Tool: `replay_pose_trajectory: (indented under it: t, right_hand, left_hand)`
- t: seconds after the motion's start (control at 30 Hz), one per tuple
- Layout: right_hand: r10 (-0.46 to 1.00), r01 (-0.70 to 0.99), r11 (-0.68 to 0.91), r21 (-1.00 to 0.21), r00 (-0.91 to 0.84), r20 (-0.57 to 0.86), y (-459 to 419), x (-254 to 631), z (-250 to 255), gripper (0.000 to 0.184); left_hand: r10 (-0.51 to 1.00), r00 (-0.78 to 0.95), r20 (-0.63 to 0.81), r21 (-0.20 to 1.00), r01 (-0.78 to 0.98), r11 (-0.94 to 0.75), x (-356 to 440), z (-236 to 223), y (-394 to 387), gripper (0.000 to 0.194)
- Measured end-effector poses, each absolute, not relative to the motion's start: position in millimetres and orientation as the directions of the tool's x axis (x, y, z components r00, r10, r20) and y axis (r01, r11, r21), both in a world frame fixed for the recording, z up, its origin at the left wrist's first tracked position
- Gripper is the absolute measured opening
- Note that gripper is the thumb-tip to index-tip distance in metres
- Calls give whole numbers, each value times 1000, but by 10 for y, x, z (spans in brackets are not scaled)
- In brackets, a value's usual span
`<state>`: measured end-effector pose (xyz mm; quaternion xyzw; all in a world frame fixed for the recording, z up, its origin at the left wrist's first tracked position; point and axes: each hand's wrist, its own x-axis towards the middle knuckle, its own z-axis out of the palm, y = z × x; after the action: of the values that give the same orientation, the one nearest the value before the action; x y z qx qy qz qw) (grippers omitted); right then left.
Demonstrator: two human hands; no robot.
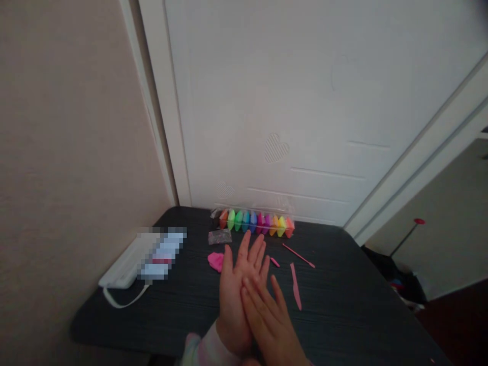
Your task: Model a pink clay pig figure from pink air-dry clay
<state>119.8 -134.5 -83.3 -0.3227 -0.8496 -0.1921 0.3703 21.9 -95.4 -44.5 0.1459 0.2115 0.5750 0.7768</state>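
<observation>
Palm up, my left hand (236, 295) is held over the front of the dark table with its fingers stretched out. My right hand (270, 320) lies flat across the left palm, fingers extended. Whether anything sits between the two palms is hidden. Just left of my left fingers is a lump of pink modelling clay (216, 261). A small pink clay roll (275, 262) rests to the right of my fingertips. Farther right are a thin pink modelling stick (299, 255) and a pink plastic knife (296, 286).
At the back, a clear package holds a row of coloured clay blocks (253, 222). A small crumpled wrapper (220, 237) lies before it. A white case with a strap (124, 267) is on the left of the black table (343, 305). A white door panel (236, 101) rises behind.
</observation>
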Motion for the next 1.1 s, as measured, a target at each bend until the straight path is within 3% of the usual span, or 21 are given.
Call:
replay_pose_trajectory:
  t: [0.1, 0.2, 0.27, 0.37, 0.43, 0.6, 0.73, 0.87, 1.0, 1.1]
  right_hand:
    - [527, 768, 635, 79, -506, 683, -1377, 1240, -806, 66]
    - [555, 773, 630, 73, -514, 654, -1442, 1239, -769, 68]
    - [524, 761, 646, 63, -502, 688, -1490, 1240, -742, 70]
    - [593, 784, 619, 42, -502, 629, -1538, 1278, -693, 66]
    - [673, 818, 575, 34, -496, 549, -1561, 1302, -677, 64]
    - [514, 752, 655, 73, -515, 686, -1621, 1275, -725, 67]
    - [630, 793, 602, 93, -544, 555, -1630, 1288, -721, 68]
    - [496, 719, 681, 139, -592, 636, -1619, 1327, -723, 70]
    - [630, 782, 614, 109, -569, 529, -1599, 1353, -704, 65]
    - [587, 747, 654, 117, -598, 546, -1602, 1345, -699, 69]
  left_hand:
    - [985, 142, -99, 823, -544, 161, 244, -451, -1107, 55]
    - [994, 82, -69, 925, -367, 95, 229, -393, -1187, 59]
    - [983, 133, -129, 832, -525, 180, 207, -349, -1199, 58]
    - [919, 326, -219, 454, -800, 392, 181, -319, -1198, 53]
    - [888, 400, -227, 312, -834, 455, 168, -320, -1203, 55]
    - [884, 404, -237, 229, -861, 455, 163, -331, -1224, 52]
    - [855, 438, -278, 202, -843, 498, 178, -359, -1234, 55]
    - [871, 430, -238, 207, -853, 478, 163, -412, -1235, 54]
    - [835, 512, -201, 105, -836, 538, 137, -431, -1235, 54]
    - [833, 511, -211, 103, -836, 539, 133, -430, -1231, 55]
